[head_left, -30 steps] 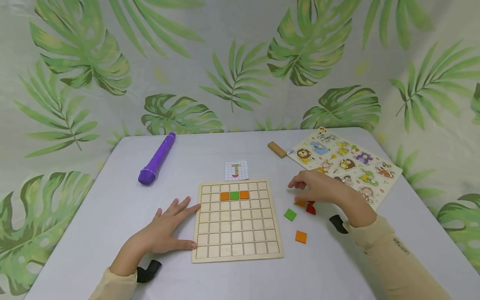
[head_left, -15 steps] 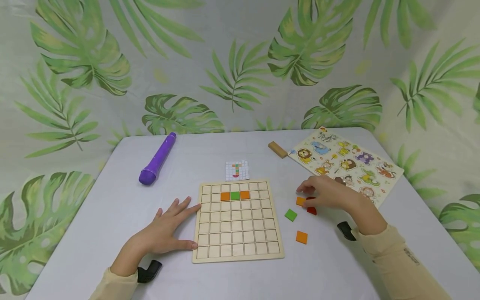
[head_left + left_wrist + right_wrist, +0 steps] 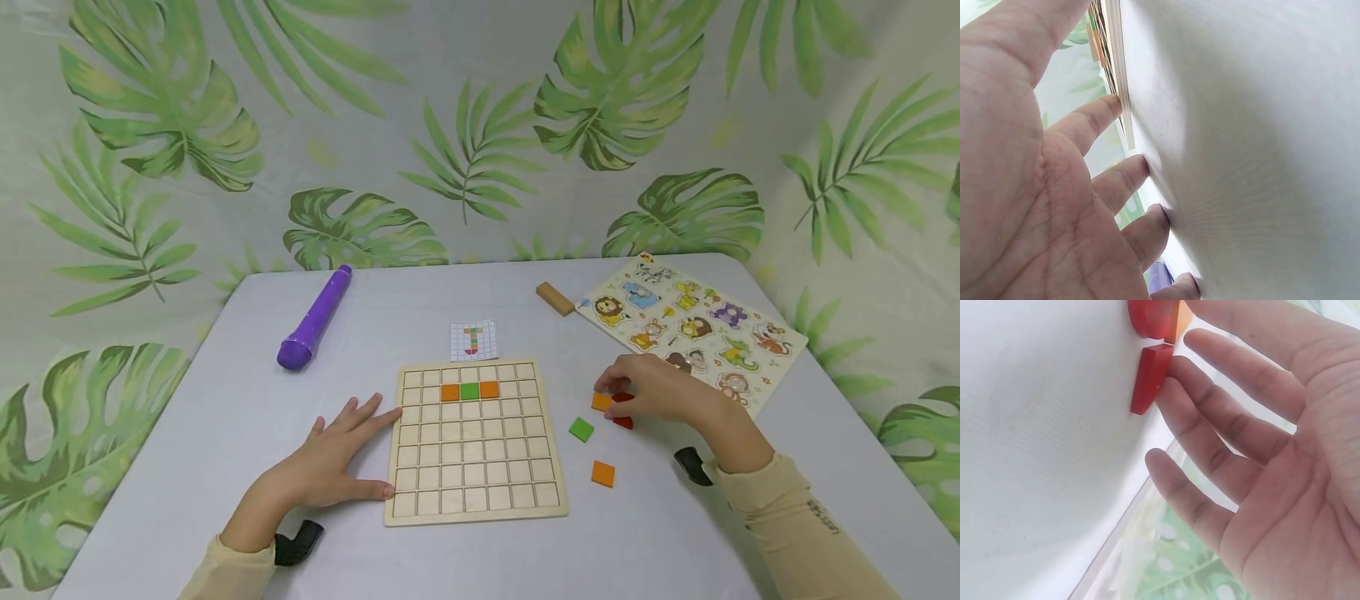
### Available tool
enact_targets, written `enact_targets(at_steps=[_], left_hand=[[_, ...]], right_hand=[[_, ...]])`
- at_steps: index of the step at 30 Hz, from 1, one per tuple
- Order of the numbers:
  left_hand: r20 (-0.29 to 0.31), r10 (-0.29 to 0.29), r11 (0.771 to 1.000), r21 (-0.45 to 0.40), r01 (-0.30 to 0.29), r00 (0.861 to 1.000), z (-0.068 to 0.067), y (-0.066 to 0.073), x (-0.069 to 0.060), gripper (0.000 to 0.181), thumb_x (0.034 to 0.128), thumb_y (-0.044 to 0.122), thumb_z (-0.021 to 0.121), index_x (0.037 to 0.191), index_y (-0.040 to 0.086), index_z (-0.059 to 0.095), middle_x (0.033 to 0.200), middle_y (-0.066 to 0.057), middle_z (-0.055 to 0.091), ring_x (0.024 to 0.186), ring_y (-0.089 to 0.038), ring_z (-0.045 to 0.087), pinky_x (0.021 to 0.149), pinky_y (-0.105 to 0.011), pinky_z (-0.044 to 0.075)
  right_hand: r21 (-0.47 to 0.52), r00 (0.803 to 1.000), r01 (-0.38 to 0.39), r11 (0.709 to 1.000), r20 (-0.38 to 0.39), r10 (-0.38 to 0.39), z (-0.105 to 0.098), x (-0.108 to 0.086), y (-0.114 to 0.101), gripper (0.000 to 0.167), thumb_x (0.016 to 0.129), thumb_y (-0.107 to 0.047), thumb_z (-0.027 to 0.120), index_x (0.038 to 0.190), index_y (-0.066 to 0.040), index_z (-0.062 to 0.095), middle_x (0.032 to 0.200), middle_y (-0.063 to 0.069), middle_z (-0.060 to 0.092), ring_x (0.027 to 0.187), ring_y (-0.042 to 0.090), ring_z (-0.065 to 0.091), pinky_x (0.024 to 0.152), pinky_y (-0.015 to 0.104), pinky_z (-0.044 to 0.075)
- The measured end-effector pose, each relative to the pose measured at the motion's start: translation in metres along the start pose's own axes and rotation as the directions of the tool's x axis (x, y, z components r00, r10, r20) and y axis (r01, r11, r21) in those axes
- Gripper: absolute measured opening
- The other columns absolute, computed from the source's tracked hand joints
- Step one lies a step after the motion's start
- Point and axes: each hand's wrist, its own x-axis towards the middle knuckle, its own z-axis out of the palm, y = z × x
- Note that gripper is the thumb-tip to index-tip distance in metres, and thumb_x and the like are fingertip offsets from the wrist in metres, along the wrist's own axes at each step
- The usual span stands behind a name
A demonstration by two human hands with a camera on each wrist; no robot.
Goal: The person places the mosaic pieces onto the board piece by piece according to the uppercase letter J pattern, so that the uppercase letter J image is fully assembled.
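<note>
Left hand point(image 3: 330, 467) spread, thumb and forefinger touching left edge of the grid board point(image 3: 473, 452). Right hand point(image 3: 656, 392) curved over orange tile point(image 3: 601, 402) and red pieces point(image 3: 1151, 378), beyond grid board's right edge; can't tell if pinching. Green tile point(image 3: 581, 430) nearer that edge.

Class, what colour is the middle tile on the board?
The middle tile is green, clearest in head view.

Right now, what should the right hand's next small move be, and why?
Probably pinch the orange tile by the red pieces: the right hand is right beside it, and the grid board holds three tiles while the card shows more.
</note>
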Motion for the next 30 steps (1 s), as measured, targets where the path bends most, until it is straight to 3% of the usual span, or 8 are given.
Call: enact_targets(at_steps=[9,17,30], left_hand=[[-0.005,0.002,1.000,0.009,-0.002,1.000,0.000,0.000,0.000,0.103,0.0831,0.064,0.084,0.168,0.029,0.037,0.179,-0.017,0.021,0.163,-0.056,0.014,0.117,-0.089,0.010],[-0.008,0.001,1.000,0.008,-0.001,1.000,0.000,0.000,0.000,0.103,0.0829,0.064,0.084,0.168,0.029,0.037,0.179,-0.016,0.021,0.163,-0.056,0.014,0.117,-0.089,0.010],[-0.009,0.007,1.000,0.003,-0.007,1.000,0.001,-0.002,0.000,0.103,0.0834,0.064,0.084,0.168,0.029,0.036,0.179,-0.017,0.021,0.163,-0.056,0.013,0.117,-0.089,0.010]], right_hand=[[-0.010,1.000,0.005,1.000,-0.007,-0.005,0.004,0.003,0.003,0.023,0.090,-0.020,0.088,0.109,-0.012,0.081,0.104,-0.003,0.073,0.096,0.012,0.069,0.087,0.032,0.059],[-0.004,1.000,0.024,1.000,-0.012,-0.024,0.004,0.007,-0.002,0.020,0.092,-0.018,0.086,0.109,-0.010,0.080,0.105,0.000,0.074,0.098,0.017,0.073,0.088,0.037,0.062],[-0.038,0.993,0.109,0.993,-0.038,-0.110,0.005,0.020,-0.006,0.018,0.091,-0.014,0.083,0.108,-0.007,0.082,0.103,0.000,0.075,0.094,0.014,0.067,0.086,0.034,0.059]])
